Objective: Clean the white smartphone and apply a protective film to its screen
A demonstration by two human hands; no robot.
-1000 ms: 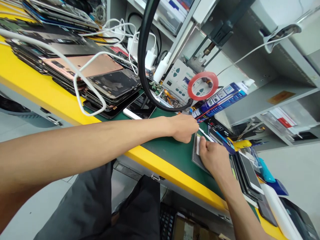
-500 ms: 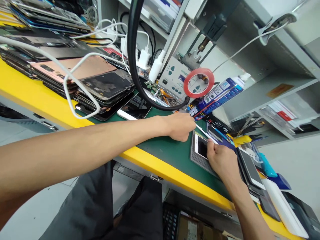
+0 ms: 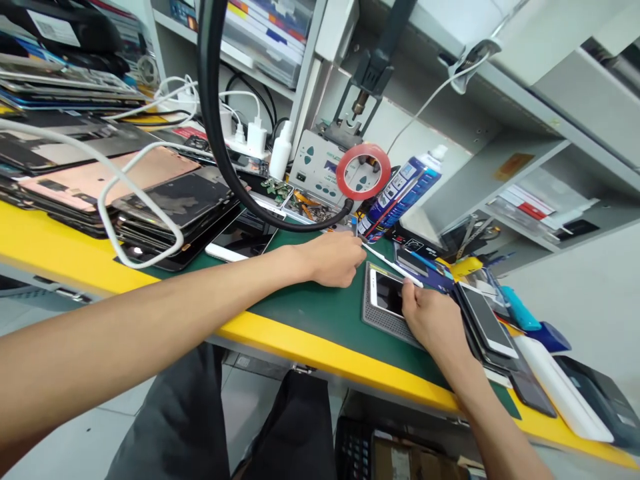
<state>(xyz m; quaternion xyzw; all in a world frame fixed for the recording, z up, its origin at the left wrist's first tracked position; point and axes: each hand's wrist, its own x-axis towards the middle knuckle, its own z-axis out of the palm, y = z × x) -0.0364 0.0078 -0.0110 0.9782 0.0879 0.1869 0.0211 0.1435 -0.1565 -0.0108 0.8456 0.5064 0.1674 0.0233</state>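
Note:
My left hand (image 3: 337, 259) is closed just above the green mat (image 3: 310, 307), knuckles up. Whatever its fingers hold is hidden; a thin blade-like piece shows behind the knuckles. A slim white stick (image 3: 393, 263) runs from beside this hand towards my right one. My right hand (image 3: 436, 320) grips the right end of a white smartphone (image 3: 387, 293) with a dark screen, its thumb on top and the other fingers mostly hidden. The smartphone lies on a grey perforated pad (image 3: 385, 321).
Stacked phone screens (image 3: 165, 200) and a white cable loop (image 3: 140, 257) fill the left. A black hose (image 3: 220, 133) arches in front of a grey machine (image 3: 320, 167) carrying red tape (image 3: 364, 172). A blue spray can (image 3: 400, 193) leans behind. More phones (image 3: 487, 320) lie right.
The camera view has shifted, so the bench appears further left. Both hands keep nearly the same places relative to the smartphone and pad.

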